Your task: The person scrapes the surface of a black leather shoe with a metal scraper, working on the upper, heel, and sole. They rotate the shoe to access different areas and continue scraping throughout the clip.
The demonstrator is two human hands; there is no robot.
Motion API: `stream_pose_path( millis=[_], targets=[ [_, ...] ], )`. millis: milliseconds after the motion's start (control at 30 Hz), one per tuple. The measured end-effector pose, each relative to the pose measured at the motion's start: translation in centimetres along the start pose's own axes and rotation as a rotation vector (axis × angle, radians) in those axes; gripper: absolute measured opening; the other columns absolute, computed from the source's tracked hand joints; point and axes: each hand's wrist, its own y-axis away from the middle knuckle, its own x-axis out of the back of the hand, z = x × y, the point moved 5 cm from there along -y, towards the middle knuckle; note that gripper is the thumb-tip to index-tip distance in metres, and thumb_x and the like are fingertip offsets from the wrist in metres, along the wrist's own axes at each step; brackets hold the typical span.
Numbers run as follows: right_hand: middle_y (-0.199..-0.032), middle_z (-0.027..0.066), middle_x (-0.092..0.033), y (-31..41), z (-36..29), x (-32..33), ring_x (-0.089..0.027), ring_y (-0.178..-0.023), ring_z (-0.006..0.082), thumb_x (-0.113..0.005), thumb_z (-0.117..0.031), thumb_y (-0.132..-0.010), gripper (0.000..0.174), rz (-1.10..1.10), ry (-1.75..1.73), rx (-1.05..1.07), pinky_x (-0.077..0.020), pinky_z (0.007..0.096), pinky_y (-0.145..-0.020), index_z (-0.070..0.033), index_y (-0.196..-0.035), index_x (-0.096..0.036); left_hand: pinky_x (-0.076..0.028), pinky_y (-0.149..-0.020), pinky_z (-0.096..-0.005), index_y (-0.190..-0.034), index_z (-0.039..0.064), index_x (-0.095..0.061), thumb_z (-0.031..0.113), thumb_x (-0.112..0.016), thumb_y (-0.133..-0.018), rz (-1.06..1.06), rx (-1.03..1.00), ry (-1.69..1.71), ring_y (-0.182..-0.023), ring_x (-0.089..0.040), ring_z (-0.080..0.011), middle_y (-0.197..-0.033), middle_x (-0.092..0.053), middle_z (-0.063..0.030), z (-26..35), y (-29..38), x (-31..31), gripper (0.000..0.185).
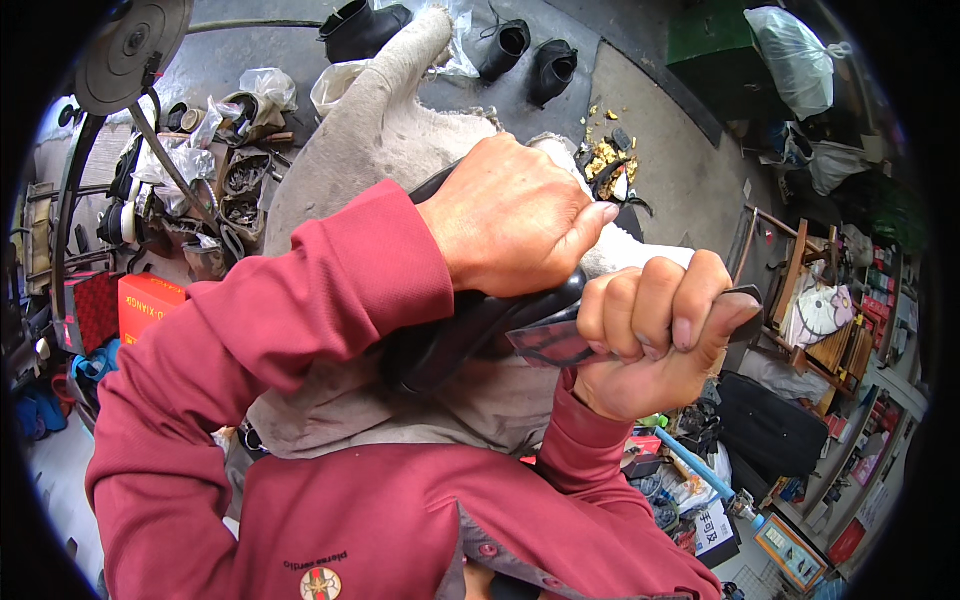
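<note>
My left hand [517, 217], knuckles up, is closed over a glossy black shoe [469, 334] lying on a stained, light grey cloth [337, 157] across my lap. The hand and sleeve hide much of the shoe. Just to the right, my right hand [649, 330] is turned palm up, its fingers wrapped around a flat-bladed knife [551, 341]. The knife's broad, shiny end points left beside the shoe; its dark other end [746, 311] sticks out past my thumb. Whether the blade touches the shoe is hidden.
Yellowish and black scraps [611, 165] lie on the floor ahead. Beyond the cloth stand black boots [506, 49]. A round metal machine part [133, 45] rises at upper left, above bags and tins of small parts [244, 180]. A red box [150, 300] is at left, a wooden folding chair [795, 285] at right.
</note>
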Motion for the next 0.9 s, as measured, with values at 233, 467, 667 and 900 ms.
stream_pose_path(
  millis=[233, 467, 667, 900],
  targets=[
    [-0.058, -0.0031, -0.034, -0.1, 0.0, -0.2, -0.021, -0.042, 0.0075, -0.033, -0.052, -0.11, 0.048, 0.015, 0.048, 0.029, -0.0243, 0.028, -0.043, -0.013, -0.083, -0.041, -0.047, -0.058, -0.0486, -0.064, 0.005, -0.068, 0.03, -0.054, -0.099, -0.057, 0.053, -0.002, -0.062, -0.062, -0.0413, -0.063, -0.062, -0.0207, -0.2, -0.2, 0.1, 0.045],
    [-0.058, -0.0043, -0.03, -1.1, 0.0, -0.1, -0.02, -0.042, 0.0068, -0.034, -0.05, -0.111, 0.048, 0.004, 0.082, 0.087, -0.0244, 0.0258, -0.038, -0.014, -0.08, -0.038, -0.045, -0.057, -0.0495, -0.064, 0.003, -0.065, 0.033, -0.053, -0.101, -0.016, 0.064, 0.008, -0.061, -0.059, -0.0442, -0.064, -0.06, -0.0223, -0.4, -0.4, 0.1, 0.049],
    [-0.056, -0.0046, -0.031, 0.1, -0.6, -0.5, -0.021, -0.042, 0.0063, -0.037, -0.05, -0.111, 0.048, 0.01, 0.088, -0.015, -0.0231, 0.0257, -0.038, -0.013, -0.08, -0.04, -0.051, -0.067, -0.0475, -0.075, 0.004, -0.072, 0.036, -0.048, -0.103, -0.022, 0.029, -0.042, -0.072, -0.066, -0.0412, -0.074, -0.069, -0.0191, -0.8, -0.2, -0.5, 0.049],
    [-0.057, -0.0064, -0.03, 3.6, -5.6, 0.2, -0.02, -0.04, 0.005, -0.037, -0.044, -0.112, 0.045, 0.205, 0.026, 0.117, -0.0245, 0.0238, -0.036, -0.013, -0.08, -0.04, -0.051, -0.074, -0.0468, -0.077, 0.006, -0.074, 0.038, -0.046, -0.104, -0.152, 0.178, -0.039, -0.077, -0.069, -0.0388, -0.076, -0.07, -0.0181, -0.8, -0.6, -0.5, 0.05]
  ],
)
